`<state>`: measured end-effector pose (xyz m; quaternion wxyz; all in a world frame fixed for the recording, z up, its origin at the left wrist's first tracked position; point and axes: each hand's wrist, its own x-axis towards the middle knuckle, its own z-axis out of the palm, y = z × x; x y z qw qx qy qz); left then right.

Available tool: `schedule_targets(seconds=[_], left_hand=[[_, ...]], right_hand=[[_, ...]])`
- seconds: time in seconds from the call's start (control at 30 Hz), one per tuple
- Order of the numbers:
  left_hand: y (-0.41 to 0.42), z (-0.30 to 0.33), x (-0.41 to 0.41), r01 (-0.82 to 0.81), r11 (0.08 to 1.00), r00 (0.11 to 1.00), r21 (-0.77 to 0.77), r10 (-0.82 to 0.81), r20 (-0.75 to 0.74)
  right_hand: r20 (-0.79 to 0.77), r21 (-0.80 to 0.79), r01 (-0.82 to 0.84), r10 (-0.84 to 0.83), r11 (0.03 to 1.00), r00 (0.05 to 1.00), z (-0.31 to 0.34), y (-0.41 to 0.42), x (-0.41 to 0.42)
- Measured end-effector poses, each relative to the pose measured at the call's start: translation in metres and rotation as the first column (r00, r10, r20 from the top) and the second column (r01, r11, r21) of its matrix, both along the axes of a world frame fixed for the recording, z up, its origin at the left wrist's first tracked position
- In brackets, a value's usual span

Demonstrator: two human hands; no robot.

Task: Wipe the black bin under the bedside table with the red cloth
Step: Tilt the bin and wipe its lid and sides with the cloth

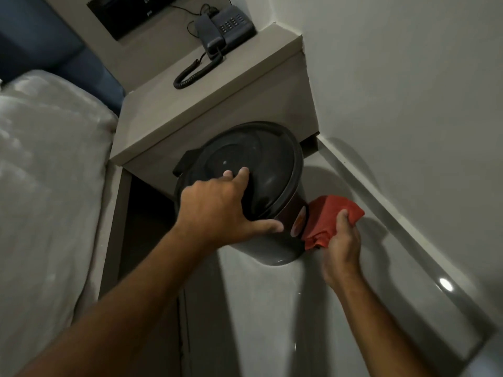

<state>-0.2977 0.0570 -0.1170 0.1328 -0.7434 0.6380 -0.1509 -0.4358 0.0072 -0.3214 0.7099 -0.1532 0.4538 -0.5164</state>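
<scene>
The black bin (269,170) with its round lid stands on the grey floor, in front of the bedside table (217,104) and tilted toward me. My left hand (217,210) grips the lid's near rim, fingers spread over the top and thumb along the side. My right hand (344,240) holds the folded red cloth (329,219) pressed against the bin's right side wall. The bin's lower body is partly hidden by my left hand and the cloth.
A dark corded telephone (223,28) sits on the bedside table's top. A bed with white bedding (46,172) runs along the left. A white wall with a glossy grey skirting (408,240) closes the right side. Grey floor (258,308) lies below the bin.
</scene>
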Motion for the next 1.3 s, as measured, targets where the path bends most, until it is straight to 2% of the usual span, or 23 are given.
schedule_targets(seconds=[0.03, 0.1, 0.17, 0.23, 0.33, 0.47, 0.53, 0.6, 0.67, 0.8, 0.87, 1.0, 1.1, 1.2, 1.3], left_hand=[[0.002, 0.003, 0.007, 0.053, 0.998, 0.999, 0.025, -0.053, -0.011], [0.014, 0.003, 0.028, 0.125, 0.977, 0.992, 0.171, -0.124, -0.019], [0.030, -0.002, 0.047, 0.067, 0.958, 0.998, 0.278, -0.062, -0.028], [0.039, -0.006, 0.056, 0.017, 0.963, 1.000, 0.270, -0.015, -0.011], [0.037, -0.003, 0.047, 0.068, 0.974, 0.996, 0.216, -0.077, 0.034], [0.026, -0.004, -0.001, -0.052, 0.991, 0.994, 0.124, 0.039, 0.106], [0.018, -0.004, -0.020, -0.048, 0.998, 0.995, 0.034, 0.044, 0.094], [0.015, -0.003, -0.022, -0.022, 1.000, 0.994, 0.010, 0.021, 0.104], [0.022, -0.004, -0.010, 0.047, 0.995, 0.993, 0.090, -0.057, 0.107], [0.041, -0.006, 0.022, 0.114, 0.958, 0.993, 0.264, -0.111, -0.027], [0.043, -0.008, 0.025, 0.085, 0.954, 0.995, 0.287, -0.098, 0.031], [0.037, -0.005, 0.010, 0.060, 0.973, 0.994, 0.221, -0.079, 0.078], [0.029, 0.016, 0.012, 0.028, 0.998, 0.993, 0.054, -0.034, 0.113], [0.029, 0.034, 0.032, -0.020, 0.996, 1.000, -0.082, 0.018, -0.024], [0.043, 0.038, 0.060, -0.056, 0.994, 0.982, -0.098, 0.037, -0.185]], right_hand=[[0.002, 0.005, 0.003, -0.003, 1.000, 1.000, 0.000, -0.001, -0.002], [-0.004, 0.007, 0.012, -0.012, 1.000, 1.000, 0.003, -0.005, -0.008], [-0.015, -0.002, 0.015, -0.015, 1.000, 1.000, 0.005, -0.008, -0.010], [-0.026, -0.025, 0.015, -0.015, 1.000, 1.000, 0.006, -0.009, -0.011], [-0.035, -0.053, -0.009, 0.007, 0.999, 0.999, 0.008, -0.006, -0.011], [-0.028, -0.093, -0.021, 0.019, 0.995, 0.999, 0.013, -0.004, -0.009], [-0.017, -0.099, -0.021, 0.020, 0.995, 1.000, 0.014, -0.007, -0.010], [-0.005, -0.090, -0.019, 0.018, 0.996, 1.000, 0.013, -0.009, -0.011], [0.010, -0.074, -0.017, 0.018, 0.997, 1.000, 0.011, -0.010, -0.011], [0.008, -0.064, -0.049, 0.050, 0.997, 0.999, 0.004, -0.009, -0.011], [0.006, -0.064, -0.062, 0.062, 0.996, 0.998, 0.003, -0.009, -0.010], [0.001, -0.064, -0.082, 0.082, 0.995, 0.997, 0.002, -0.009, -0.010], [0.001, -0.088, -0.079, 0.080, 0.993, 0.997, 0.011, -0.012, -0.016], [-0.025, -0.160, -0.116, 0.113, 0.980, 0.993, 0.027, -0.017, -0.022], [-0.089, -0.234, -0.173, 0.156, 0.957, 0.984, 0.051, -0.015, -0.017]])
